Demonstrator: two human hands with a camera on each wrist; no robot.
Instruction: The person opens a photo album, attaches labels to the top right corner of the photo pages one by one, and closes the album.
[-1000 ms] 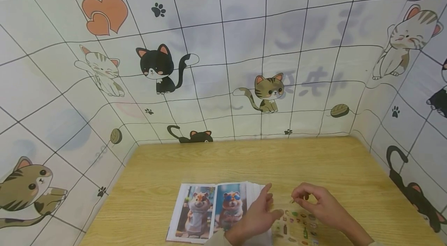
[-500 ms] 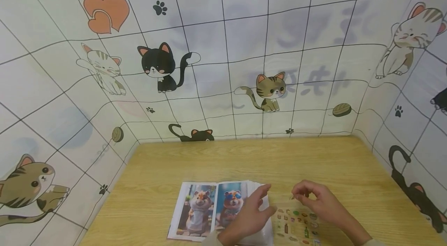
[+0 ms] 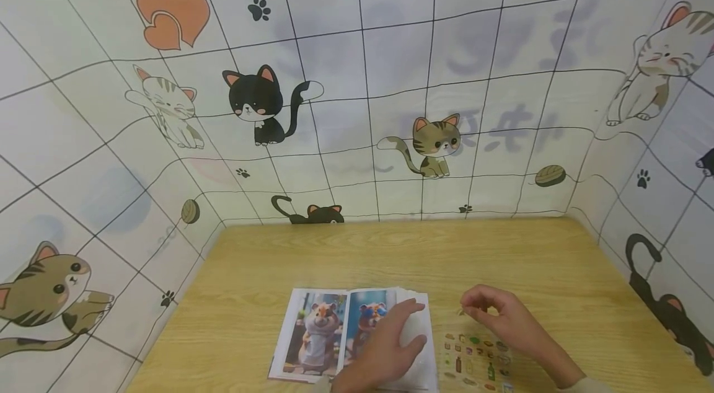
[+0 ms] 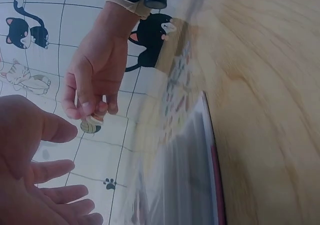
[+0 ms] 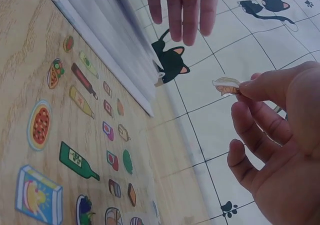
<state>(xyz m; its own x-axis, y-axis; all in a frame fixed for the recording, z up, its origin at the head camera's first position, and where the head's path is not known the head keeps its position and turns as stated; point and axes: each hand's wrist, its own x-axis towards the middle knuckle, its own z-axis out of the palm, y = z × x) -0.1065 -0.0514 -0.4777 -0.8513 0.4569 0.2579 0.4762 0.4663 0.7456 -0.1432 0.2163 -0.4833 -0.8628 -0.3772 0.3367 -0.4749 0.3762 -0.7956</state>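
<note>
My right hand (image 3: 504, 318) pinches a small sticker (image 5: 227, 85) between thumb and index finger, held up off the table. Below it lies a clear sticker sheet (image 3: 474, 359) with rows of tiny food and bottle pictures, such as a green bottle (image 5: 77, 161) and a pizza (image 5: 40, 125). My left hand (image 3: 385, 346) hovers over the right page of an open photo album (image 3: 281, 349), fingers spread, nothing in them. The album shows hamster pictures: one in an apron (image 3: 318, 337), one in blue glasses (image 3: 365, 318), partly hidden by the left hand.
The wooden table (image 3: 334, 256) extends behind the album and sheet to a cloth wall (image 3: 346, 101) printed with cats and grid lines. Similar cloth closes in the left and right sides. The sticker sheet lies just right of the album.
My left hand has moved left and nearer, from the album's right edge to over its right page. The right hand keeps its pinch on the sticker, barely shifting.
</note>
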